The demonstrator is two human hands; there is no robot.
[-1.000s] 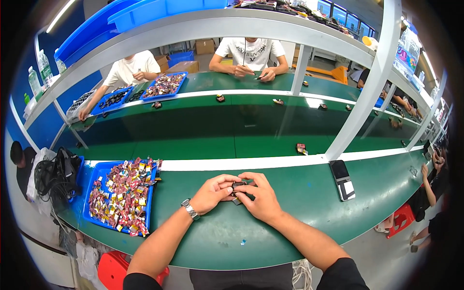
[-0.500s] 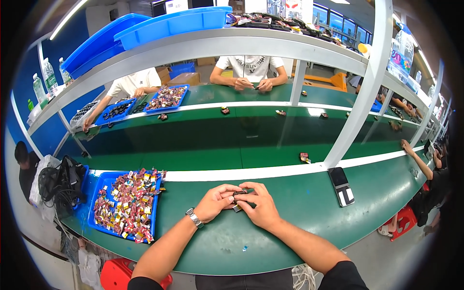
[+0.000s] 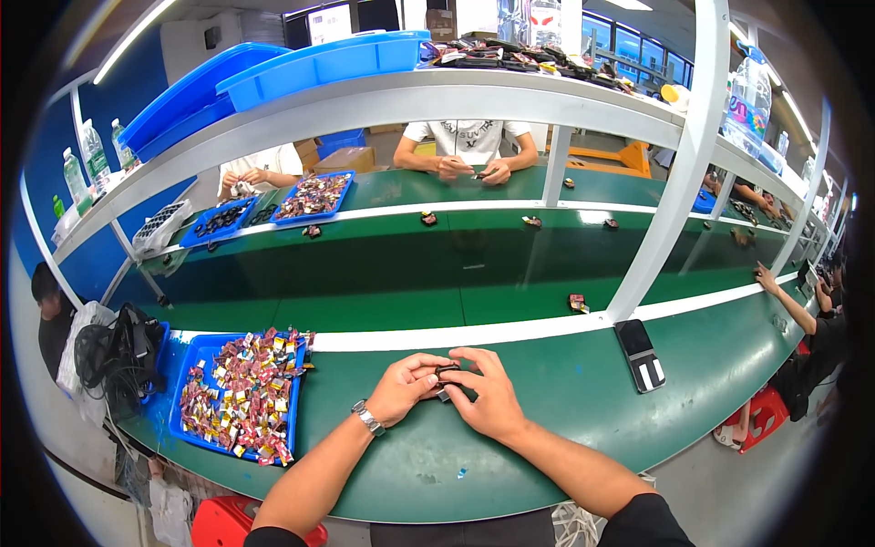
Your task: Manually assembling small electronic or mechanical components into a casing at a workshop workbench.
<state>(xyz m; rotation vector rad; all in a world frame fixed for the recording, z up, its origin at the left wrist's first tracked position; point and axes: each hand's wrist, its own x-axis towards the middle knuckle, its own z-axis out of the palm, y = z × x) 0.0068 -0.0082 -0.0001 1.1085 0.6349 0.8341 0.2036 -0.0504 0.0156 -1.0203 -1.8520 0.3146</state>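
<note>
Over the near green bench, my left hand [image 3: 408, 387] and my right hand [image 3: 485, 394] meet, fingers closed round one small black part [image 3: 447, 370]. A small greyish piece [image 3: 444, 396] juts out beneath it; the fingers cover most of both, so the exact kind cannot be made out. A metal watch is on my left wrist. Left of my left hand, a blue tray [image 3: 299, 401] holds a heap of small red, yellow and white parts [image 3: 248, 397]. A black-and-white phone-like device [image 3: 641, 356] lies to the right of my right hand.
Behind the bench's white edge runs a green belt [image 3: 383, 301] with small parts on it. A slanted white post [image 3: 670, 173] and a shelf with blue bins [image 3: 319, 64] rise ahead. Black cables [image 3: 118, 351] lie far left. Co-workers sit across and at the right.
My fingers have shifted slightly round the black part, and the piece beneath shows greyish instead of yellowish. Across the belt, the left co-worker's hands have drawn back from the trays.
</note>
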